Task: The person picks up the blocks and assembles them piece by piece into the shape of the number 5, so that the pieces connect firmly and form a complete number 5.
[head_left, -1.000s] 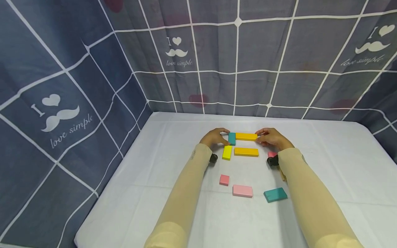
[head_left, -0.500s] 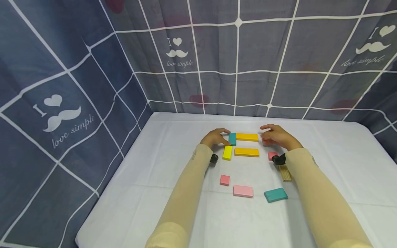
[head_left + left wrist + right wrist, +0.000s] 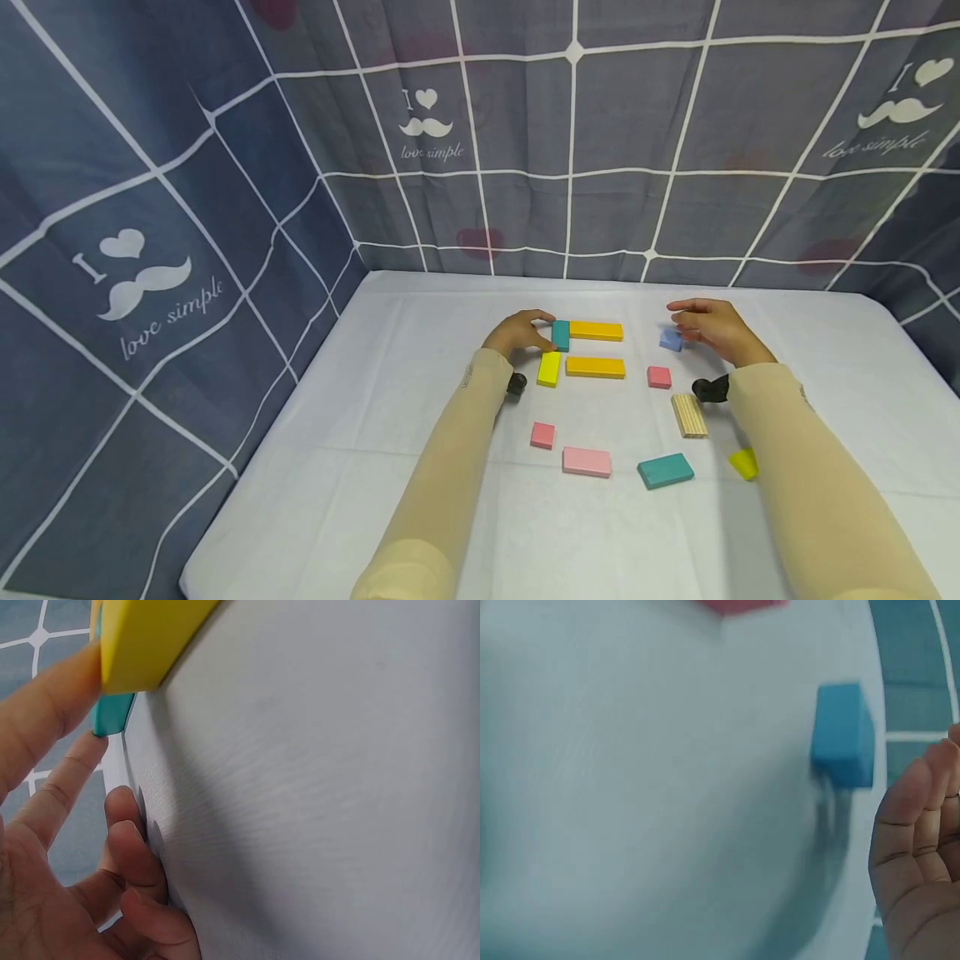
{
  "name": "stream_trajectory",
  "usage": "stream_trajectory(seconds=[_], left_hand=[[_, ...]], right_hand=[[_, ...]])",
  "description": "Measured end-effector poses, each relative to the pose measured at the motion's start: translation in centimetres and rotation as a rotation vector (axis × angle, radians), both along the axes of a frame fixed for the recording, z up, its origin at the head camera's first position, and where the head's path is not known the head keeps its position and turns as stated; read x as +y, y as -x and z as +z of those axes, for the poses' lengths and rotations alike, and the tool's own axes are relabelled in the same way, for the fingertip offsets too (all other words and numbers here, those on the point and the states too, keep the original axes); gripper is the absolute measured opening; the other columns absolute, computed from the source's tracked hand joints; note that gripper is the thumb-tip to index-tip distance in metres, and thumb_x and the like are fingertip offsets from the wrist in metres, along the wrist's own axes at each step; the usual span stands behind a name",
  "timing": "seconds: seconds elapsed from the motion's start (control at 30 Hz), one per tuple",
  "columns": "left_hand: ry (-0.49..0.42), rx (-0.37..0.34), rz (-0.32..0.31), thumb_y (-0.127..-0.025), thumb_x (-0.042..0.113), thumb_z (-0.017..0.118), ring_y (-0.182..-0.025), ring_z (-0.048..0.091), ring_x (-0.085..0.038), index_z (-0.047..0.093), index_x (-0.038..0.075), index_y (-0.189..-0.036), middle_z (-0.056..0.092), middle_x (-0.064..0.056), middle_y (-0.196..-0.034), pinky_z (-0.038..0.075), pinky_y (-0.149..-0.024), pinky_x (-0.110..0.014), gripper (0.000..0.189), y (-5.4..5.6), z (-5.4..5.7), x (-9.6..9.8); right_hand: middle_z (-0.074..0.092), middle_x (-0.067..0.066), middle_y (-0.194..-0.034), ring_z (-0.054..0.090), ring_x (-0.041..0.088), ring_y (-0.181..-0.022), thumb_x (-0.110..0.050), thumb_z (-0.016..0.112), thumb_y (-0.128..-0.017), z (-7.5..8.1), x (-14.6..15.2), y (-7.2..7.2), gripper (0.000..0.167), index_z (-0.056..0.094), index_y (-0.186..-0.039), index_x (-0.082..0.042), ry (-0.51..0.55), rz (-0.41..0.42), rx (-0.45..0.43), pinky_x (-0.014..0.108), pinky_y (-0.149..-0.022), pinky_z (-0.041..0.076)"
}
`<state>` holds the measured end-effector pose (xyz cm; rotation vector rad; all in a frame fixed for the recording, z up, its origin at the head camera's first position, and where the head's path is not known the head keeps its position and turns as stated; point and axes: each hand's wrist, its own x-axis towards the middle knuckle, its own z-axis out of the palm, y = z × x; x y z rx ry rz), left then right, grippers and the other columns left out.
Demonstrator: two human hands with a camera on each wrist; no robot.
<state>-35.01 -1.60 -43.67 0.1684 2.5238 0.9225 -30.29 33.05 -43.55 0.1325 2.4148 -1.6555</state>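
Near the blue block (image 3: pixel 670 340) hovers the right hand (image 3: pixel 717 328).

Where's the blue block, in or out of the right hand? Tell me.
Out: the right wrist view shows a gap between the blue block and right hand.

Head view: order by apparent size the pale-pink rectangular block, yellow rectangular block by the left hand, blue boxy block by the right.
1. Pale-pink rectangular block
2. Yellow rectangular block
3. Blue boxy block, partly covered by the right hand
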Motion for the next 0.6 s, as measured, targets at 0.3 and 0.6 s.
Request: stream_trajectory(seconds=[0.3,0.6], left_hand=[[-0.002,-0.004,-0.003,-0.094,0.022,0.086,-0.138,0.056,-0.030,0.064,0.027,-0.152,0.055,-0.007,-0.161,0.041,-0.121,-0.052,0.062,0.3,-0.1,0.0],[0.010,0.009,-0.006,-0.094,0.023,0.086,-0.135,0.056,-0.028,0.064,0.028,-0.152,0.056,-0.006,-0.160,0.043,-0.119,-0.050,0.062,0.5,-0.5,0.0]], right_hand=[[0.063,-0.020,-0.095,0.062,0.003,-0.089,-0.014,0.063,-0.110,-1.3,2.2,-1.1,0.056,0.044,-0.154,0.014,0.003,-0.006,-0.078,0.017,-0.083,0.057],[0.063,0.002,-0.116,0.056,0.022,-0.106,-0.020,0.075,-0.104,-1.8,2.6,-1.1,0.068,0.042,-0.156,0.010,-0.169,0.048,-0.125,0.017,-0.083,0.053]])
